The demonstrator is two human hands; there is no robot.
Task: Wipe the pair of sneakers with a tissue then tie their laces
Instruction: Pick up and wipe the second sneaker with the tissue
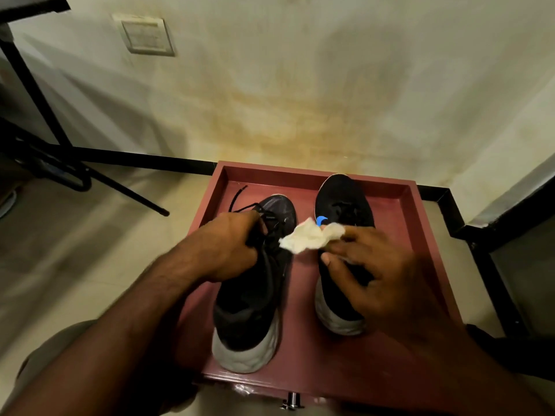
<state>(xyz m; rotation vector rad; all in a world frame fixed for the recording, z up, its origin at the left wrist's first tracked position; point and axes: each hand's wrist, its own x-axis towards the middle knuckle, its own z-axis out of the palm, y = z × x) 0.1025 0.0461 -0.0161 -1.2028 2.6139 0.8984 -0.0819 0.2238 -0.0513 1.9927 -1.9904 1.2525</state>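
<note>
Nearest, both sneakers stand heels toward the person in the red tray (pixel 420 211), long axes running away toward the wall. The left hand (pixel 228 247) grips the left sneaker (pixel 255 295) at its laces. The right hand (pixel 369 265), over the right sneaker (pixel 345 205), seemingly pinches the tissue (pixel 309 237), which points left toward the gripped shoe.

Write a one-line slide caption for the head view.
Left hand grips the left sneaker while right hand pinches a tissue above the red tray.
</note>
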